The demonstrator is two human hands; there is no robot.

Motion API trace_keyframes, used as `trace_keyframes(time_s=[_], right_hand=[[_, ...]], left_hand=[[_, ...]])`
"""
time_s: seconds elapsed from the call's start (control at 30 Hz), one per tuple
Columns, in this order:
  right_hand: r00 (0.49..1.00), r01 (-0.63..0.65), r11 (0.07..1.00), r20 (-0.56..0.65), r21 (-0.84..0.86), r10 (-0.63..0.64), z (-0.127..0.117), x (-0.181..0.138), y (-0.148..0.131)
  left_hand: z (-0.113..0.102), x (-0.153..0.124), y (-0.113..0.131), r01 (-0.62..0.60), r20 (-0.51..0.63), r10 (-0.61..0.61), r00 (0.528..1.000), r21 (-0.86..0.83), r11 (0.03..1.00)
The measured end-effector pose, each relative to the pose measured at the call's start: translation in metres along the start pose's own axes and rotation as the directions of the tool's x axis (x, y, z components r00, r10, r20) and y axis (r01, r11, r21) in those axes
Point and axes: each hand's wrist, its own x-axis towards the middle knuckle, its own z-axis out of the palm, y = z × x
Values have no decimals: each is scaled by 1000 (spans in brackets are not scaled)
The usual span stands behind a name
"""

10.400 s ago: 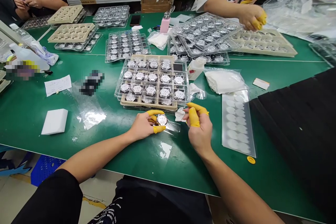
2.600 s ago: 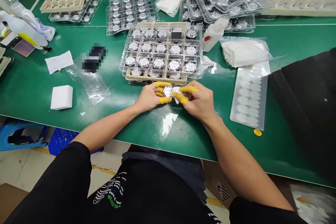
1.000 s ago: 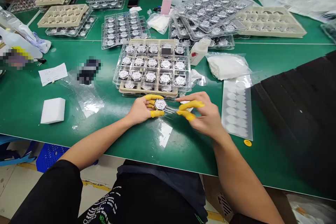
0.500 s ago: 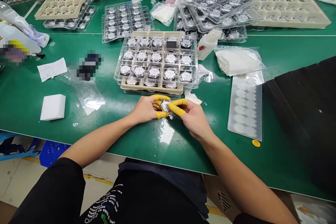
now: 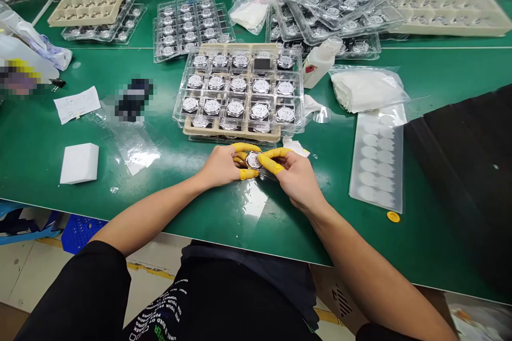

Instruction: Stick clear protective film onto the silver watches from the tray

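Observation:
My left hand [image 5: 222, 166], with yellow finger cots, grips a round silver watch case [image 5: 253, 160] just above the green table. My right hand [image 5: 298, 180], also in yellow cots, pinches the right side of the same watch case with thumb and forefinger. Both hands meet directly in front of a clear plastic tray [image 5: 298, 97] filled with several watch cases, stacked on a beige tray. A small white wipe [image 5: 294, 145] lies on the table just behind my right hand.
A sheet of round white stickers [image 5: 376, 155] and a bag of white wipes [image 5: 366, 88] lie to the right. A white bottle [image 5: 320, 61] stands by the tray. A white foam block [image 5: 79, 162] and clear bags [image 5: 134, 145] lie left. More trays fill the back.
My right hand, a second ago apart from the watch case, has moved left and closed its fingertips on it. The left hand has kept its grip.

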Motion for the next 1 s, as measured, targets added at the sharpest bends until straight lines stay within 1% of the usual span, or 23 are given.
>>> trace_keyframes(time_s=[0.27,0.33,0.4,0.47,0.53,0.57,0.63,0.7,0.77,0.8,0.87,1.0], right_hand=[[1000,6,1000,-14,-7,-7,2,0,1],[999,29,999,-28,-14,-29,1,1,-1],[993,83,997,-82,-3,-83,-1,2,-3],[977,143,989,-164,30,-136,-5,3,-5],[968,160,984,-205,72,-143,-7,4,-6],[972,147,985,-200,90,-126,-8,4,-7],[989,75,990,-137,118,-58,-7,5,-6],[999,-39,991,-7,131,40,-6,5,-6],[986,-133,981,117,138,118,-4,5,-6],[978,-159,977,157,145,135,-4,5,-6],[973,-172,973,180,152,144,-2,4,-7],[969,-201,973,166,110,181,5,1,-8]], left_hand=[[0,1,1,5,-3,-5,1000,-15,1000],[0,1,1,5,-4,-5,1000,-25,1000],[0,2,1,0,-27,-1,1000,-18,1000],[0,2,2,-2,-46,1,999,-10,1000],[1,1,2,6,-45,-7,999,-17,1000],[1,1,3,10,-40,-11,999,-25,1000],[1,0,3,10,-36,-12,999,-42,999],[1,-1,3,3,-30,-4,1000,-49,999],[1,-1,2,0,-16,-1,1000,-50,999],[1,-1,1,-1,-12,0,1000,-50,999],[1,-1,0,-4,-6,3,1000,-59,998],[1,-1,-2,-13,-3,13,1000,-56,998]])
